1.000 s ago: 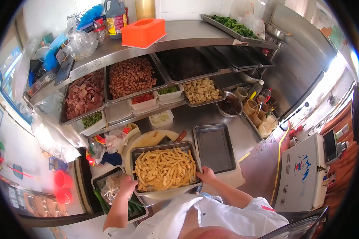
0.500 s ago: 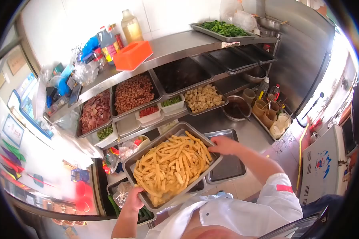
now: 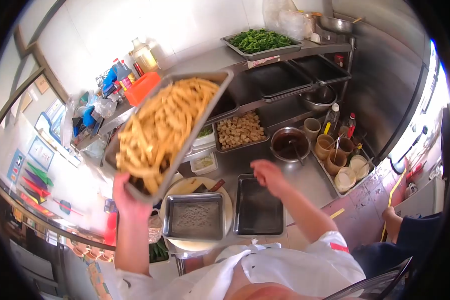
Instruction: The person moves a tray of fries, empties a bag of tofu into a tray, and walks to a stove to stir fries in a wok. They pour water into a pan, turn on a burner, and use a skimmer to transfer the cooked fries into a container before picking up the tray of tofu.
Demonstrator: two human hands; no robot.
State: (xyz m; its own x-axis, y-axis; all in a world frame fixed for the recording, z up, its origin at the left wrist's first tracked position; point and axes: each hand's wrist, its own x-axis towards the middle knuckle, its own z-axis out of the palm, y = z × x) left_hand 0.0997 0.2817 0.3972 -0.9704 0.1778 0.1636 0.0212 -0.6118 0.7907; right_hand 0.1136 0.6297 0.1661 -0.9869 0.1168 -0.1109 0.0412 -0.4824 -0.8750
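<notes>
My left hand (image 3: 127,197) grips the lower corner of a metal tray (image 3: 197,127). The tray is raised and tilted. It carries a heap of yellow fry-like strips (image 3: 167,125). My right hand (image 3: 269,176) is off the tray and holds nothing, its fingers loosely bent and apart. It hovers above the counter, near a steel bowl of dark sauce (image 3: 281,156) with a utensil in it. Below the hands lie a dark, shallow tray (image 3: 259,210) and a steel tray with a wet-looking bottom (image 3: 194,216). That steel tray rests on a round board (image 3: 228,200) beside a knife (image 3: 216,186).
On the shelves are a tray of pale cubes (image 3: 241,131), dark trays (image 3: 277,79) and a tray of greens (image 3: 261,41). An orange box (image 3: 144,87) is close behind the raised tray. Sauce jars (image 3: 337,159) stand right. Another person's arm (image 3: 392,224) shows at far right.
The tray of strips has moved up and left and is more tilted. My right hand has let go of its right edge. The steel tray on the board is now uncovered.
</notes>
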